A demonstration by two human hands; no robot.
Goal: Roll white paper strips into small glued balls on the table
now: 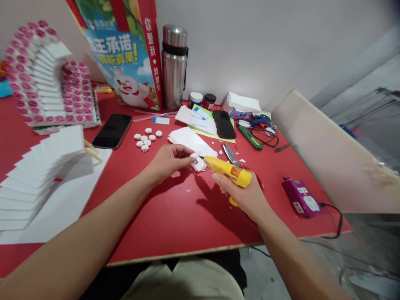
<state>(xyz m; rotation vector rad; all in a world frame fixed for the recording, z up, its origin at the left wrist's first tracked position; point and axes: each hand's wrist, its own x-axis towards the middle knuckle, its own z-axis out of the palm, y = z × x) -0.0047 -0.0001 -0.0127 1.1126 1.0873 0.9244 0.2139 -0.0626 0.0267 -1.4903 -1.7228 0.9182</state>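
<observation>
Left hand (170, 161): pinching a small white piece (195, 156) at the near end of a stack of white paper strips (188, 138).
Right hand (245, 192): wrapped around a yellow glue gun (227, 169), its dark nozzle (202, 158) right at the white piece — whether they touch, I cannot tell.
Step in hand: seemingly applying glue to that piece.
Next move: probably calls for a steady left pinch and a light squeeze, skin clear of the possibly hot nozzle.
White rounds (145, 141): loosely clustered on the red table (175, 225), beyond the left wrist.
In the way: scissors (230, 154) just beyond the glue gun, paper scraps (220, 152) around them — and a dark cord (250, 219) below the right hand, which could snag.
</observation>
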